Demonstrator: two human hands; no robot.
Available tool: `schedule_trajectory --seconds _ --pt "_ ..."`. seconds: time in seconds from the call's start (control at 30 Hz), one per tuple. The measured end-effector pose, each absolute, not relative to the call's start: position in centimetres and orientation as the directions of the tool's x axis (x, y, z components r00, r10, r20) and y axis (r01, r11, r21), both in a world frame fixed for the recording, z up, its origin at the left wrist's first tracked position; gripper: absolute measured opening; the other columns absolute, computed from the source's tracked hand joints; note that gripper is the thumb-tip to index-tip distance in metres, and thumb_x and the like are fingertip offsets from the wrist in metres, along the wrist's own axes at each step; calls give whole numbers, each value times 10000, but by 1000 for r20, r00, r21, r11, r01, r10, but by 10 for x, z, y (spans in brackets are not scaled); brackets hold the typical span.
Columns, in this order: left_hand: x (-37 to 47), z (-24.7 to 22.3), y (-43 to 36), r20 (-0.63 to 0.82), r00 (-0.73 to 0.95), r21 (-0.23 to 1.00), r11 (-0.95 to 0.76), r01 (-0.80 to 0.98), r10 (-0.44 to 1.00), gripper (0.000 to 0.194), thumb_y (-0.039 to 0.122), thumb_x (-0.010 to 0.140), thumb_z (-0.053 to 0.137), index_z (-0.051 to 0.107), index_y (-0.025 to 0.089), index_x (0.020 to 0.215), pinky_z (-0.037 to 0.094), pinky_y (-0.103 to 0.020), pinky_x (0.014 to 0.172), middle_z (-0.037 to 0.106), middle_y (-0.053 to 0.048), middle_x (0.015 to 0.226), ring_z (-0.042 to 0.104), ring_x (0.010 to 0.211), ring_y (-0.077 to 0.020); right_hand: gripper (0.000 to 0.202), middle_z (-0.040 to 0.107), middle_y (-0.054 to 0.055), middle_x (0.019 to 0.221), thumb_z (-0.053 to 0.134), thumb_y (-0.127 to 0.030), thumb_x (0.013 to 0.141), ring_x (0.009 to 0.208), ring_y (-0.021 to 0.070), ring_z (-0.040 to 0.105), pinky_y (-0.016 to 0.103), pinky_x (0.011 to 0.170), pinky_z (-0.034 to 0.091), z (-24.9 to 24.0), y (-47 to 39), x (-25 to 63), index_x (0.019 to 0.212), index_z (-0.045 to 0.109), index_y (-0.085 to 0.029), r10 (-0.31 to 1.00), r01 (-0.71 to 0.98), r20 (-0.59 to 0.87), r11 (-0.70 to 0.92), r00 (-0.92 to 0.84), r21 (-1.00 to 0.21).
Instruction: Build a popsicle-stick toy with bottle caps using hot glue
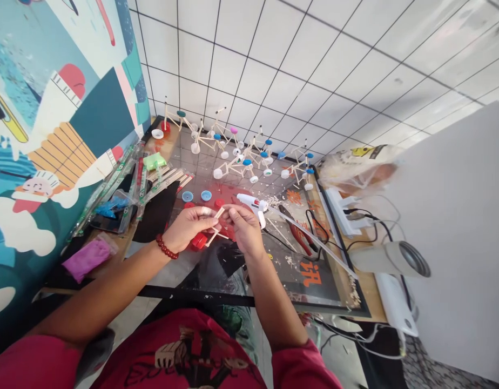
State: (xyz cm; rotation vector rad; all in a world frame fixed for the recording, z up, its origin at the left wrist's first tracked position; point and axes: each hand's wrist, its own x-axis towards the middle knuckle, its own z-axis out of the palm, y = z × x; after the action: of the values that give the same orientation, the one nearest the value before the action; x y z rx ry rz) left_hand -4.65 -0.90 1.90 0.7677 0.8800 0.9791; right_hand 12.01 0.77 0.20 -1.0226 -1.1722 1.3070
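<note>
Both hands are together over the table [160, 278], in from its near edge and about midway between its left and right edges. The left hand [193, 226], beaded bracelet [167, 247] at the wrist, has thumb and fingers pinched closed on a short wooden stick [219, 213]. The right hand [246, 231] comes in from the other side, its fingers bent and nearly together at the stick's upper end; whether they grip it too, I cannot tell. Just below the fingertips sits a small frame of joined sticks [215, 236], with a red cap [199, 241] beside it on the left; I cannot make out whether the frame joins the pinched stick.

Beyond the right hand lies the white glue gun [249, 202], a long clear rod [314, 237] slanting from behind it towards the near right corner. Red-handled pliers [300, 235] lie near the right edge. Two blue caps [206, 195] rest upside down beyond the left hand, and loose sticks [170, 182] bunch by the left edge. All along the far edge stands a crowd of stick-and-cap models [247, 162], blue and white caps among them.
</note>
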Motion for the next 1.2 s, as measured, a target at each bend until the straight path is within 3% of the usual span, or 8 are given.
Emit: schedule_trajectory --seconds 0.13,0.3,0.47,0.57,0.67,0.87,1.03,1.2 --pt "-45 23 -10 -262 264 885 340 -317 928 340 390 586 894 761 166 806 540 -258 609 726 -37 701 673 648 -152 199 744 20 882 748 -417 784 828 182 671 347 826 540 1 6 122 892 754 -249 988 -29 148 148 -31 -989" --pt "-42 23 -13 -241 276 889 326 -322 930 321 397 606 883 767 171 803 557 -277 670 734 -40 752 685 682 -157 112 722 15 790 713 -344 833 770 180 652 340 777 525 9 3 126 793 720 -240 930 237 366 361 -24 -902" --pt "-38 18 -14 -308 290 830 405 -383 906 315 360 605 889 763 156 809 556 -256 666 730 -43 733 684 683 -147 142 701 28 775 605 -257 894 771 201 624 382 775 490 11 -2 127 767 668 -248 788 563 612 538 -71 -627" --pt "-36 14 -13 -368 286 747 464 -476 885 315 324 572 907 739 144 771 546 -229 621 708 -26 703 659 631 -120 144 689 36 786 582 -204 888 782 208 608 394 771 457 8 -6 126 772 656 -247 671 623 706 657 -228 -424" --pt "-37 13 -12 -353 234 755 423 -501 906 317 324 579 902 734 156 790 530 -229 574 700 -15 697 644 594 -119 115 686 38 796 585 -232 902 780 208 613 395 765 466 8 -9 124 817 661 -247 674 601 687 676 -271 -426" --pt "-39 12 -14 -171 131 942 201 -268 977 293 370 706 818 787 190 935 527 -260 665 755 -36 824 672 709 -155 165 713 74 945 567 -294 937 873 222 650 408 838 515 11 -7 122 1033 694 -251 773 605 625 550 -109 -576" --pt "-41 11 -16 7 95 1000 -4 -31 995 207 321 773 759 796 211 945 529 -304 826 782 -40 946 699 870 -202 150 712 57 898 587 -246 926 842 208 661 382 800 524 10 -8 123 981 726 -263 712 582 691 615 -121 -532" --pt "-45 12 -16 273 66 928 -281 247 960 121 242 825 693 786 215 897 523 -290 800 772 -36 898 682 827 -180 90 687 45 848 605 -200 909 801 190 635 357 761 498 12 -9 122 918 689 -231 637 621 754 659 -161 -424"
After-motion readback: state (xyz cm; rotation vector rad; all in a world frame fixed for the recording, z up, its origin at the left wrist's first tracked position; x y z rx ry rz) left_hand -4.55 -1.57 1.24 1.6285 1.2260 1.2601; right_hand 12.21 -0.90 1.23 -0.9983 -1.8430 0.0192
